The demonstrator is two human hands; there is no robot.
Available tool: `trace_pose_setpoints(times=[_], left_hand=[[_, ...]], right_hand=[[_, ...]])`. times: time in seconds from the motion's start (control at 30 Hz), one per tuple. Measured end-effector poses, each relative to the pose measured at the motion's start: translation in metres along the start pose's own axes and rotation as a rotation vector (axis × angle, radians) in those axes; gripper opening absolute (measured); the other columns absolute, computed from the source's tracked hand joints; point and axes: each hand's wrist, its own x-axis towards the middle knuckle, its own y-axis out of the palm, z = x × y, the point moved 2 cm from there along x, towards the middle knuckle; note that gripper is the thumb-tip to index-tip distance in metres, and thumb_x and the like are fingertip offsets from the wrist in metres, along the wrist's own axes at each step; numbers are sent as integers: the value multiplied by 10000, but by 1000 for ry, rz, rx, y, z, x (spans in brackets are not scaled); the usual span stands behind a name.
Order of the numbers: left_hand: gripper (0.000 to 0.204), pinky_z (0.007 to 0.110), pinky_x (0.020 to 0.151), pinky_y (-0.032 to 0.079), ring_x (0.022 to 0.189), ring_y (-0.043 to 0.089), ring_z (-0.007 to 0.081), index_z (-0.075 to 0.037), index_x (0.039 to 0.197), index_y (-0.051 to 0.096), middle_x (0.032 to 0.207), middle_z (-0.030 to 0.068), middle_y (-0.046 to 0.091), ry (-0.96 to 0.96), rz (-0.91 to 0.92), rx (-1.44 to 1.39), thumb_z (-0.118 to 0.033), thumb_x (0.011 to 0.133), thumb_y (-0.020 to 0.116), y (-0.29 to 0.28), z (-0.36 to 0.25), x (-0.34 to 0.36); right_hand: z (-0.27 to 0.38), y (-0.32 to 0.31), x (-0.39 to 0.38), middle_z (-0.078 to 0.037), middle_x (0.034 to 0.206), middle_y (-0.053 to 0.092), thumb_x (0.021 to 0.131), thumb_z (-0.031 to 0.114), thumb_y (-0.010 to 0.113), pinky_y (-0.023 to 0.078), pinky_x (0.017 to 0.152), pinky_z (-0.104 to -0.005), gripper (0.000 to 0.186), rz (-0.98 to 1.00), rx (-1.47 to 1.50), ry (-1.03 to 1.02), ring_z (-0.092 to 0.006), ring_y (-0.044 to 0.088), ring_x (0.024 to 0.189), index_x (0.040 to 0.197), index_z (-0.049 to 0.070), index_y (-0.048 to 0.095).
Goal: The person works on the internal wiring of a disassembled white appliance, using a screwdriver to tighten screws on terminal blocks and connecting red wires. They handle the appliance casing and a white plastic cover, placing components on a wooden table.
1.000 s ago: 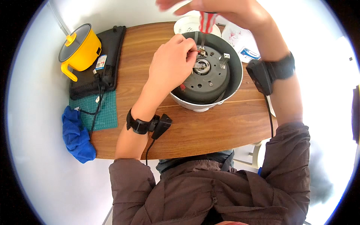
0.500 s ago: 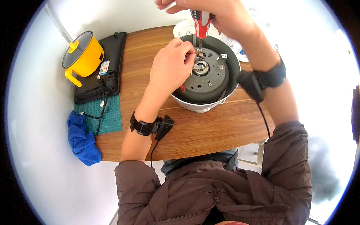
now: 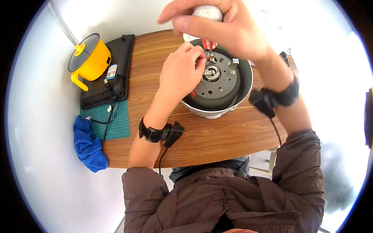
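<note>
My right hand (image 3: 229, 29) is around the handle of a screwdriver (image 3: 210, 44), whose pale rounded butt shows between the thumb and forefinger. Those two digits stretch out past the handle. The shaft stands nearly upright on a screw point of a round grey metal appliance base (image 3: 210, 101), bottom up in a white-rimmed pot-like housing (image 3: 211, 115). My left hand (image 3: 182, 72) rests over the base's left side, thumb and forefinger pinched beside the screwdriver tip. Something red shows at those fingertips, but what they hold is mostly hidden. Red wire ends (image 3: 193, 94) lie below that hand.
On the left, a yellow pot (image 3: 93, 58) with a grey lid sits on a flat black appliance (image 3: 123, 81). Nearby are a green cutting mat (image 3: 119, 122), a black cable (image 3: 105, 130) and a blue cloth (image 3: 87, 145). A pale dish (image 3: 189, 37) is partly hidden behind the housing.
The thumb and forefinger of my right hand have spread and swung over the handle's top, covering more of it. My left hand keeps its pinch. The whole view has shifted slightly.
</note>
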Motion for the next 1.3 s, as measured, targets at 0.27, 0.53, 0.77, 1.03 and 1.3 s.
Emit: trace_pose_setpoints(times=[0.27,0.53,0.77,1.03,1.3], left_hand=[[85,455,696,525,748,647,341,-80,913,676,916,100,637,-33,35,17,-165,922,676,-1,0,-1],[82,445,723,532,791,668,335,-68,927,684,943,109,650,-32,33,-23,-149,921,671,2,-3,2],[86,474,722,530,766,655,361,-75,911,680,924,121,643,20,-7,17,-160,918,670,3,3,0],[66,449,705,529,767,654,336,-72,910,673,907,108,630,-16,27,8,-138,915,676,-2,2,-1],[58,470,693,535,753,654,359,-78,899,675,900,119,631,-27,18,28,-135,907,678,2,1,-2]], right_hand=[[19,-9,6,-26,928,707,976,53,630,521,688,-204,332,133,-336,161,-76,637,772,1304,19,668],[34,-19,18,-8,908,705,971,158,710,523,702,-241,279,81,-122,254,-72,619,739,1218,30,728],[6,-16,31,-32,907,719,957,106,677,543,757,-236,332,446,163,452,-84,665,848,1274,10,677],[17,0,19,-41,899,705,972,116,660,553,758,-225,344,-102,-51,329,-73,662,841,1302,19,645],[-7,-1,25,37,612,571,960,87,641,418,438,-219,241,-252,-102,407,-39,506,481,1189,27,680]])
